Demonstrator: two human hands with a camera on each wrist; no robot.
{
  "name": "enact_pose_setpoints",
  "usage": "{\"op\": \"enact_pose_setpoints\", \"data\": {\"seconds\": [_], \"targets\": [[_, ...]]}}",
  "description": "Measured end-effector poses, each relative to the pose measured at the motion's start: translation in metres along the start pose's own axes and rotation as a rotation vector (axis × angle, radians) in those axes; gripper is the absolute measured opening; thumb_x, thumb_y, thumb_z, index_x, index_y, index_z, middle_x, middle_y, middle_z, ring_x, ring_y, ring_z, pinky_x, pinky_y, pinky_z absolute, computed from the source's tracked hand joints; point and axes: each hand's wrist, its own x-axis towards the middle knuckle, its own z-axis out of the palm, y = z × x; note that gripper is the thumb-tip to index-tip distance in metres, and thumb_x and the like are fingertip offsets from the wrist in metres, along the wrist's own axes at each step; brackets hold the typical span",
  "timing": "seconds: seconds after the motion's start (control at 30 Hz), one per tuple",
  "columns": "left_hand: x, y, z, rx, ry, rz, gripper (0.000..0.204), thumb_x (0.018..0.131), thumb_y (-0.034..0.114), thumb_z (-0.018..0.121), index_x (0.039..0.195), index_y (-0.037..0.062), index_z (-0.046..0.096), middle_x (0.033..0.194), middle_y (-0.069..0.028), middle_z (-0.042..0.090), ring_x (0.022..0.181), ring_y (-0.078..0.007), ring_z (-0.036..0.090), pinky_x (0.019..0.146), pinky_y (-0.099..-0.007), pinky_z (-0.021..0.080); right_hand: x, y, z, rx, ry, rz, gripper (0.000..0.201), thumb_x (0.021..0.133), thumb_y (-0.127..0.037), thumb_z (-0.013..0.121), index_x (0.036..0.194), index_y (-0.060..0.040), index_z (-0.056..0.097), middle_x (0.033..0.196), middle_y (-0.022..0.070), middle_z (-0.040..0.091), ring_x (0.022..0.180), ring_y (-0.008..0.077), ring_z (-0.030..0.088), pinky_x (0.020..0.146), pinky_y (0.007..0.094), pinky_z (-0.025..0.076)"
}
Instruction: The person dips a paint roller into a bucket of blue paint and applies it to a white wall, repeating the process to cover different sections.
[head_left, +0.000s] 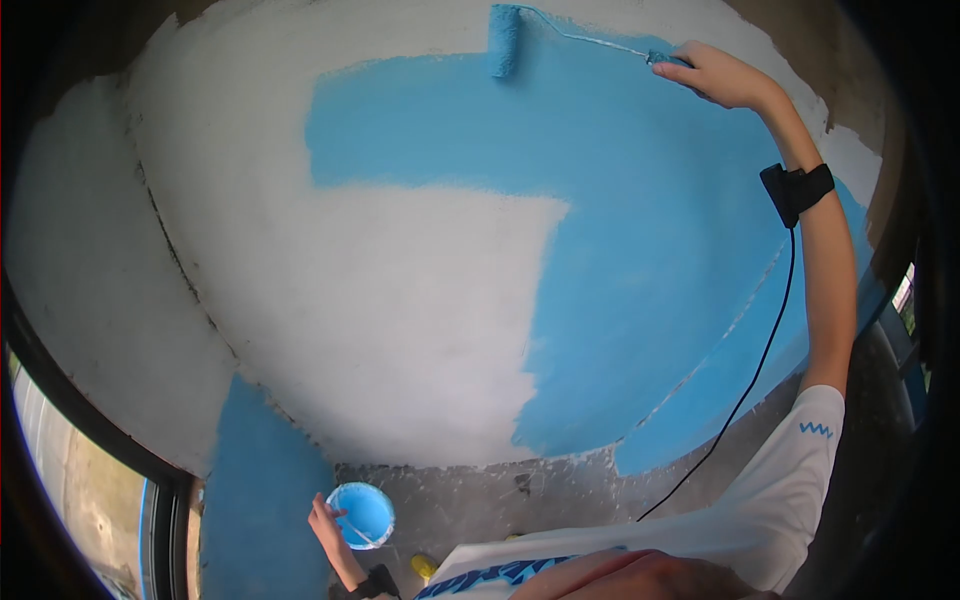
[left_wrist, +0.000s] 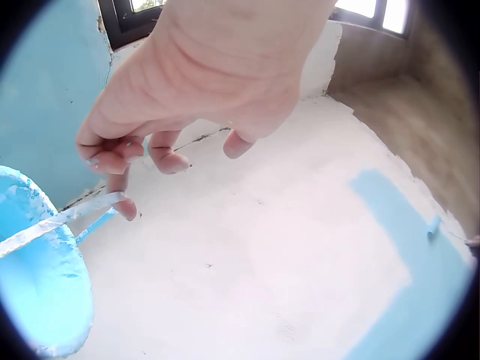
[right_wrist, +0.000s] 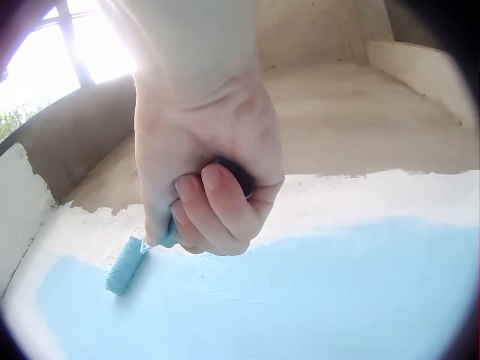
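Observation:
My right hand (head_left: 722,75) grips the handle of a paint roller (head_left: 504,42), stretched out far up the wall. The blue-coated roller lies against the wall (head_left: 430,330), along the upper edge of the blue paint. In the right wrist view, fingers (right_wrist: 225,202) are curled round the dark handle. Low at the left, my left hand (head_left: 326,525) holds a paint bucket (head_left: 362,515) by its handle. The left wrist view shows the pale strap handle (left_wrist: 60,220) hooked over one curled finger (left_wrist: 124,204). Blue paint coats the bucket's inside.
Blue paint (head_left: 650,240) covers the wall's right side and an upper band; a white patch lies between. A cracked corner line (head_left: 180,265) divides off the left wall. Below are a spattered grey floor (head_left: 570,490) and a window frame (head_left: 170,530). A cable (head_left: 765,350) hangs from my right wrist.

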Motion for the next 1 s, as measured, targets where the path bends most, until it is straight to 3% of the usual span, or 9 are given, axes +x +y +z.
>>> {"op": "enact_pose_setpoints", "data": {"seconds": [0.27, 0.37, 0.47, 0.6, 0.73, 0.8, 0.93, 0.97, 1.0], "targets": [[0.027, 0.005, -0.024, 0.025, -0.051, 0.081, 0.038, 0.093, 0.033, 0.050, 0.070, 0.0027, 0.053, 0.059, -0.0017, 0.045, 0.060, -0.0151, 0.060, 0.050, -0.0292, 0.040, 0.084, -0.167, 0.015, 0.043, -0.034, -0.122, 0.058, 0.090, -0.058, 0.050, 0.060, -0.0084, 0.044, 0.047, 0.0006, 0.035, 0.037, 0.0106, 0.034, 0.034, 0.0253, 0.029], [0.013, 0.023, -0.022, 0.096, -0.017, 0.106, 0.041, 0.092, 0.029, 0.050, 0.068, -0.0040, 0.053, 0.061, -0.0074, 0.053, 0.062, -0.0178, 0.059, 0.060, -0.0332, 0.044, 0.104, -0.211, 0.032, 0.073, -0.009, -0.146, 0.058, 0.091, -0.057, 0.050, 0.059, -0.0084, 0.043, 0.047, 0.0013, 0.035, 0.036, 0.0109, 0.034, 0.034, 0.0255, 0.030], [0.016, 0.016, -0.038, 0.058, -0.043, 0.135, 0.042, 0.092, 0.030, 0.049, 0.069, -0.0050, 0.055, 0.060, -0.0080, 0.053, 0.062, -0.0179, 0.059, 0.061, -0.0329, 0.044, 0.114, -0.228, 0.045, 0.114, 0.007, -0.162, 0.059, 0.091, -0.056, 0.049, 0.058, -0.0078, 0.042, 0.047, 0.0016, 0.035, 0.038, 0.0109, 0.033, 0.035, 0.0262, 0.030], [0.015, 0.014, -0.044, 0.079, -0.030, 0.145, 0.044, 0.092, 0.031, 0.049, 0.066, -0.0040, 0.053, 0.058, -0.0079, 0.051, 0.061, -0.0180, 0.059, 0.060, -0.0330, 0.044, 0.112, -0.193, 0.072, 0.261, 0.132, -0.341, 0.058, 0.093, -0.054, 0.048, 0.058, -0.0081, 0.042, 0.048, 0.0000, 0.034, 0.039, 0.0101, 0.030, 0.036, 0.0278, 0.026], [0.016, -0.007, -0.036, 0.036, -0.015, 0.094, 0.045, 0.092, 0.032, 0.050, 0.065, -0.0032, 0.051, 0.057, -0.0070, 0.049, 0.058, -0.0180, 0.058, 0.059, -0.0331, 0.044, 0.027, -0.155, 0.045, 0.445, -0.088, -0.029, 0.057, 0.093, -0.054, 0.048, 0.056, -0.0109, 0.039, 0.048, -0.0039, 0.029, 0.043, 0.0077, 0.027, 0.042, 0.0256, 0.022], [0.018, -0.012, -0.028, 0.067, 0.082, 0.053, 0.045, 0.092, 0.033, 0.051, 0.064, -0.0026, 0.049, 0.056, -0.0057, 0.046, 0.057, -0.0179, 0.058, 0.057, -0.0332, 0.044, -0.016, -0.120, 0.035, 0.500, -0.138, 0.083, 0.057, 0.093, -0.053, 0.049, 0.056, -0.0119, 0.038, 0.048, -0.0052, 0.028, 0.043, 0.0061, 0.026, 0.042, 0.0258, 0.021], [0.011, -0.025, -0.011, 0.171, 0.185, -0.072, 0.052, 0.091, 0.040, 0.052, 0.076, -0.0094, 0.058, 0.066, -0.0118, 0.057, 0.058, -0.0207, 0.059, 0.058, -0.0345, 0.047, -0.089, -0.018, 0.023, 0.397, -0.113, 0.172, 0.056, 0.092, -0.052, 0.050, 0.056, -0.0107, 0.038, 0.048, -0.0045, 0.028, 0.044, 0.0070, 0.027, 0.043, 0.0266, 0.021], [0.007, -0.026, -0.005, 0.144, 0.193, -0.042, 0.059, 0.090, 0.044, 0.051, 0.088, -0.0138, 0.061, 0.071, -0.0149, 0.060, 0.058, -0.0226, 0.060, 0.059, -0.0353, 0.048, -0.109, 0.002, 0.017, 0.357, -0.083, 0.220, 0.056, 0.092, -0.051, 0.051, 0.056, -0.0100, 0.039, 0.049, -0.0040, 0.029, 0.045, 0.0075, 0.028, 0.043, 0.0269, 0.022], [0.009, -0.033, -0.003, 0.152, 0.173, -0.039, 0.059, 0.090, 0.044, 0.051, 0.088, -0.0138, 0.061, 0.071, -0.0149, 0.060, 0.058, -0.0226, 0.060, 0.059, -0.0353, 0.048, -0.125, 0.021, 0.012, 0.316, -0.053, 0.265, 0.056, 0.092, -0.051, 0.052, 0.056, -0.0092, 0.040, 0.049, -0.0034, 0.030, 0.046, 0.0080, 0.029, 0.044, 0.0272, 0.023]]}}
